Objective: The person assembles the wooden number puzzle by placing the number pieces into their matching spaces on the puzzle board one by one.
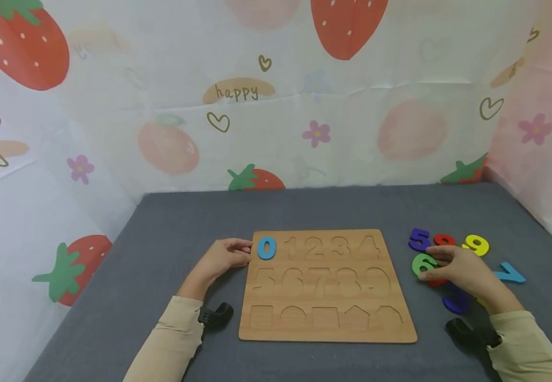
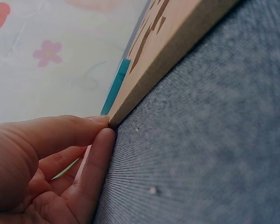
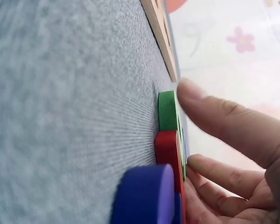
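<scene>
A wooden number board [image 1: 304, 331] lies flat on the grey cloth, with cut-out number and shape recesses. The blue 0 [image 1: 260, 248] sits at its upper-left slot. At the board's left edge, my left hand [image 1: 221, 260] pinches the corner between thumb [image 2: 70, 133] and fingers. Over to the right, my right hand [image 1: 467, 268] reaches over the loose number pieces, thumb and fingers spread apart around the green 6 [image 1: 415, 268]. In the right wrist view, the green piece [image 3: 167, 112] lies on the cloth beside a red piece [image 3: 167, 144]; firm finger contact cannot be told.
Around the right hand lie a purple 5 [image 1: 416, 233], a red piece [image 1: 443, 240], a yellow 9 [image 1: 484, 246], a light blue 7 [image 1: 511, 275] and a dark blue piece [image 1: 456, 303], partly covered. A strawberry-print curtain [image 1: 343, 148] stands behind the table.
</scene>
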Action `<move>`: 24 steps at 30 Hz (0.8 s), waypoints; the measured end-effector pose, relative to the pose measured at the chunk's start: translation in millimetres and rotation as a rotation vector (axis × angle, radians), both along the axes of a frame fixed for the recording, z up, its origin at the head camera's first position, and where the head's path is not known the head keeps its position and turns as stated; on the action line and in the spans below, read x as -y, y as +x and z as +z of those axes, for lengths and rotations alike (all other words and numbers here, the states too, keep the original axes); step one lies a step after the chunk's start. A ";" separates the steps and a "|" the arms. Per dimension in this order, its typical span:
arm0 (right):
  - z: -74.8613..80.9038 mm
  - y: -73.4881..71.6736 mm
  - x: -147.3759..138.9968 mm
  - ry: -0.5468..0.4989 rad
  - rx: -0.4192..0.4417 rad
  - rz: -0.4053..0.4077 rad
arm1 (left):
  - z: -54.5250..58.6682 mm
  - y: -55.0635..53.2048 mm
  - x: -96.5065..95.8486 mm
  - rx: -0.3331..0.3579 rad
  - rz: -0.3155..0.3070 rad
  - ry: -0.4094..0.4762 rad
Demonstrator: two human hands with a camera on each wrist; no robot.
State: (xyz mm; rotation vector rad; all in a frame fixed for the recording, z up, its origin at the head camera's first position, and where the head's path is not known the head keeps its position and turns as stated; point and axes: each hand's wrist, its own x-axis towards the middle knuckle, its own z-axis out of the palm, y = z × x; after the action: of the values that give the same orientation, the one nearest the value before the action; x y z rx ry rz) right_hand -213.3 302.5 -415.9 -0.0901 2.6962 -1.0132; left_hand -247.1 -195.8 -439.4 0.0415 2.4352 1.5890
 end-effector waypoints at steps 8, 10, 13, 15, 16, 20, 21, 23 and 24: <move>-4.9 -0.3 0.2 0.002 -0.040 0.011 | 0.3 0.4 0.5 0.005 0.002 -0.016; -4.7 -0.7 0.3 0.015 -0.047 0.009 | 0.4 -0.2 0.8 0.003 -0.001 -0.019; -3.4 -1.4 1.3 0.037 -0.051 0.005 | 0.0 -1.5 1.5 0.009 0.004 -0.015; -2.4 -1.4 2.2 0.046 -0.049 0.001 | 0.1 -2.1 1.5 0.014 0.010 -0.009; -2.0 -1.3 2.7 0.048 -0.050 0.001 | 0.1 -2.4 1.6 0.012 0.009 -0.009; -0.1 -0.7 4.4 0.060 -0.054 0.006 | 0.3 -1.7 0.1 0.016 0.020 -0.006; 0.5 -0.4 4.6 0.069 -0.054 0.007 | 0.5 -1.4 -0.2 0.018 0.018 -0.007; 2.3 0.0 4.5 0.090 -0.053 0.005 | 1.4 -1.2 -0.7 0.019 0.011 -0.007; 3.2 0.1 4.5 0.098 -0.054 0.003 | 2.0 -1.4 -0.8 0.018 0.006 -0.008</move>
State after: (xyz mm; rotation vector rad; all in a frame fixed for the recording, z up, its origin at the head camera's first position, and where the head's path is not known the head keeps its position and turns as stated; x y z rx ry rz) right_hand -213.2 298.0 -412.7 -0.1038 2.7884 -0.8878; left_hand -248.5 -195.1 -437.4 0.0181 2.4309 1.5749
